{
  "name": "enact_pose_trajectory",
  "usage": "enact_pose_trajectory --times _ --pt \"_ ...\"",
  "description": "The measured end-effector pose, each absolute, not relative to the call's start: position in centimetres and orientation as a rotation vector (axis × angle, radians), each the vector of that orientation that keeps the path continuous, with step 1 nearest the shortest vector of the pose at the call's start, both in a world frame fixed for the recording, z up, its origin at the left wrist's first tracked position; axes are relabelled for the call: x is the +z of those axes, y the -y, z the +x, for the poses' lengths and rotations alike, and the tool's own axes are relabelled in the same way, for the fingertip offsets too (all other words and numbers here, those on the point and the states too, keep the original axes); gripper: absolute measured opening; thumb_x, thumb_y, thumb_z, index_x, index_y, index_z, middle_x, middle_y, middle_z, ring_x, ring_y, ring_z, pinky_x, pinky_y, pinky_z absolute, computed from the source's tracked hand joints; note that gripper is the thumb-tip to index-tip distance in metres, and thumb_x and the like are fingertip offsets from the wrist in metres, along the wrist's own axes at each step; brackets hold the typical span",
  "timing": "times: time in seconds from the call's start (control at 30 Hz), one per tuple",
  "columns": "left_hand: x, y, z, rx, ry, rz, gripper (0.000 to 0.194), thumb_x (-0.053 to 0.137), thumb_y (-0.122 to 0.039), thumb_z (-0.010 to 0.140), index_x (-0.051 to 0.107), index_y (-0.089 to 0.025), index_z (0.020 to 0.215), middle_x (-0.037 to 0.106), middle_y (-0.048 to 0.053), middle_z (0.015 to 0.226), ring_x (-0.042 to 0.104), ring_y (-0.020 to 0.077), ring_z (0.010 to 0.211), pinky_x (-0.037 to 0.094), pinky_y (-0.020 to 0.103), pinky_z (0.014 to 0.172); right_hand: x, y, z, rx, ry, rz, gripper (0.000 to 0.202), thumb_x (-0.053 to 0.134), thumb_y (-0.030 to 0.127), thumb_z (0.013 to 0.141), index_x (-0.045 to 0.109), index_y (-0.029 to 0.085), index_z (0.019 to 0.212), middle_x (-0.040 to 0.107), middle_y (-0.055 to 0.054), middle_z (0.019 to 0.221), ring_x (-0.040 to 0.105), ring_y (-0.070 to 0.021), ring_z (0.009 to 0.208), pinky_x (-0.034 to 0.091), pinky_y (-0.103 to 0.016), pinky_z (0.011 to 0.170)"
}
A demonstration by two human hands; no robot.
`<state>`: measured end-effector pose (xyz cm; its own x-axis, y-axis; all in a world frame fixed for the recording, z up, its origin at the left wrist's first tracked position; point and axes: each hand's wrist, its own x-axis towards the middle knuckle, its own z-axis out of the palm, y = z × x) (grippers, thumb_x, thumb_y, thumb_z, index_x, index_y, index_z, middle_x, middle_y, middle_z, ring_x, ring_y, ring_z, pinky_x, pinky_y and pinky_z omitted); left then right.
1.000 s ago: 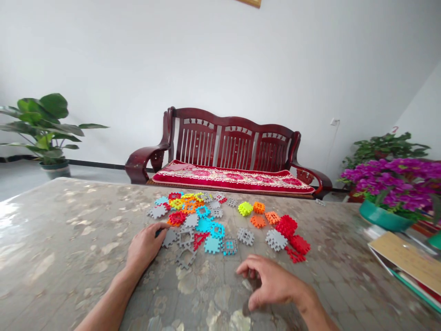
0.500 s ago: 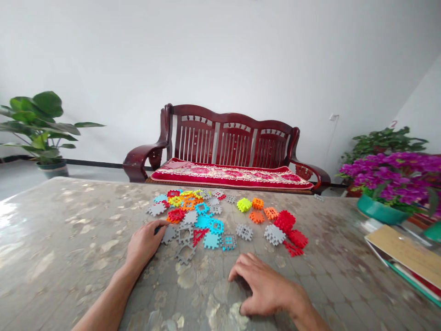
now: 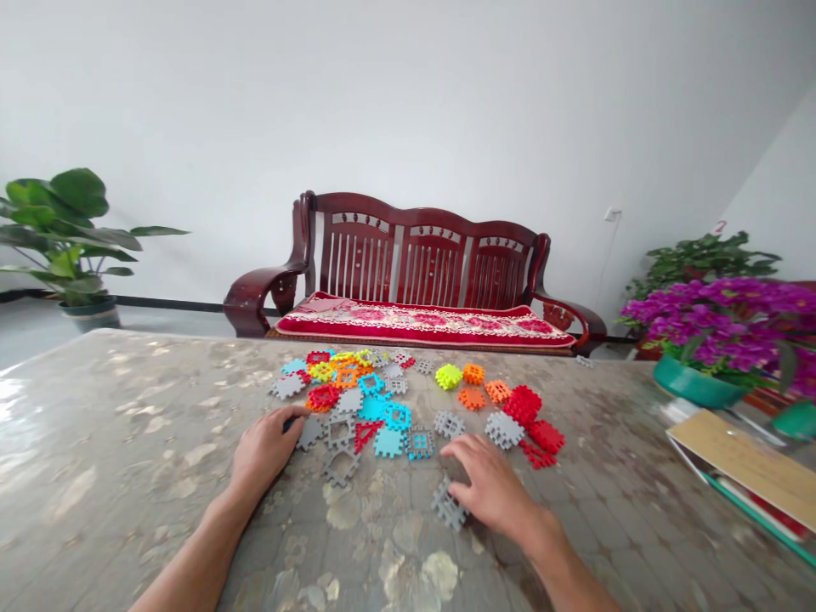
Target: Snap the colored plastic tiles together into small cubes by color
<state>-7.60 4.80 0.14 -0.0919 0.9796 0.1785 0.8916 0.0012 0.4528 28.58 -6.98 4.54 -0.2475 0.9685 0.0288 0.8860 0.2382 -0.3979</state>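
Observation:
My left hand rests on the table at the left edge of the pile, fingers loosely bent. Its fingertips are beside a solid grey notched building tile; a dark gap shows between thumb and index finger. My right hand hovers low over the table, fingers apart and curved. Its thumb is over the edge of a grey lattice building tile, which lies just left of the hand. Ahead of the right fingers lies another grey lattice tile. A grey frame tile with a large opening lies nearest me in the pile.
Interlocking tiles in blue, orange, yellow-green and red spread across the patterned table. At right stand a teal flowerpot and a brown folder. A wooden bench stands beyond the table.
My right hand has moved forward and slightly right, and a grey lattice tile now shows by its thumb. My left hand stays in place. The view has shifted slightly.

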Motion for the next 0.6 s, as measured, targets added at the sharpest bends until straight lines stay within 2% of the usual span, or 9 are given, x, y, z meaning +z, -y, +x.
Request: enact_pose_trajectory --times 0.1,0.27,0.33,0.47,0.6 --pt "0.0 -4.9 -7.7 0.683 -2.061 1.978 0.037 0.042 -0.041 0.088 0.072 -0.029 0.106 0.075 0.002 0.11 0.069 0.0213 0.097 0.049 0.026 0.078 4.9 6.6 29.3 0.447 2.121 -1.855 0.034 0.067 0.024 0.073 0.066 0.023 0.107 0.064 -0.004 0.111 0.056 -0.0218 0.107 0.04 -0.03 0.092" --pt "0.0 -4.8 -7.7 0.694 -2.049 1.984 0.037 0.042 -0.04 0.088 0.073 -0.029 0.105 0.075 0.002 0.111 0.068 0.0214 0.101 0.048 0.027 0.081 5.2 7.7 28.4 0.385 2.178 -1.956 0.056 0.078 0.042 0.063 0.064 0.026 0.115 0.062 -0.005 0.115 0.056 -0.027 0.11 0.041 -0.033 0.09" --pt "0.1 -4.7 -7.6 0.694 -2.058 1.985 0.037 0.041 -0.039 0.088 0.073 -0.029 0.105 0.075 0.001 0.11 0.068 0.0208 0.1 0.048 0.026 0.081 5.0 8.1 28.0 0.381 2.237 -1.969 0.053 0.075 0.036 0.064 0.064 0.026 0.115 0.061 -0.006 0.116 0.056 -0.0275 0.11 0.04 -0.034 0.089" --pt "0.3 -4.6 -7.5 0.695 -2.074 1.978 0.037 0.042 -0.038 0.087 0.073 -0.029 0.105 0.075 0.001 0.111 0.068 0.0208 0.1 0.048 0.026 0.081 4.2 8.0 27.9 0.293 2.268 -1.974 0.042 0.058 0.016 0.07 0.063 0.024 0.111 0.063 -0.008 0.113 0.055 -0.0264 0.111 0.038 -0.034 0.094" --pt "0.2 -4.7 -7.6 0.692 -2.061 1.972 0.038 0.042 -0.04 0.087 0.073 -0.029 0.105 0.076 0.002 0.109 0.069 0.0217 0.097 0.049 0.027 0.078 3.7 7.2 28.7 0.232 2.23 -1.968 0.049 0.056 0.012 0.066 0.062 0.022 0.114 0.064 -0.01 0.112 0.054 -0.0271 0.112 0.038 -0.035 0.098"
